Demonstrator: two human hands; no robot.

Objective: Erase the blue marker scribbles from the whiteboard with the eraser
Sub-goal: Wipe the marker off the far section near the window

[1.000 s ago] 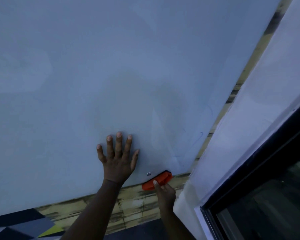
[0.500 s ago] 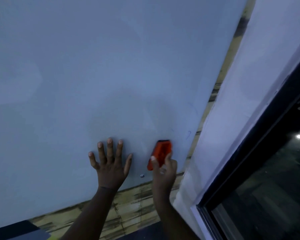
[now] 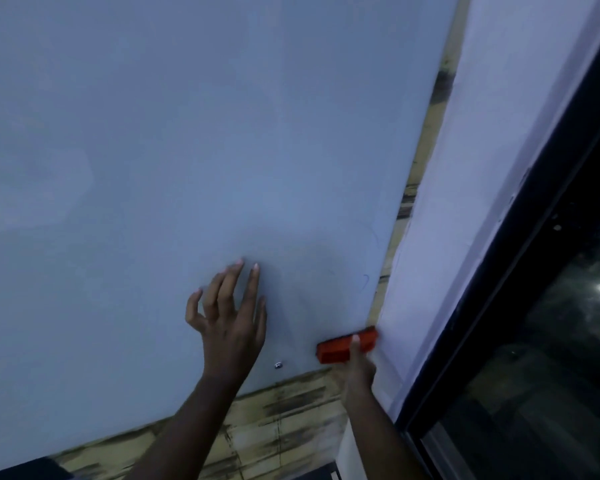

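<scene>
The right hand [image 3: 359, 365] grips the orange eraser [image 3: 346, 344] against the whiteboard [image 3: 187, 150] at its lower right corner; the left hand [image 3: 229, 317] rests spread and relaxed nearby; faint blue scribbles [image 3: 365, 282] sit just above the eraser.

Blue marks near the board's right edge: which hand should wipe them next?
Right. The right hand already grips the eraser at the whiteboard's lower right corner, just below the faint blue marks. The left hand holds nothing and sits further left.

Orange eraser [image 3: 346, 344], pale grey-blue whiteboard [image 3: 187, 150], faint blue scribbles [image 3: 365, 282]
</scene>
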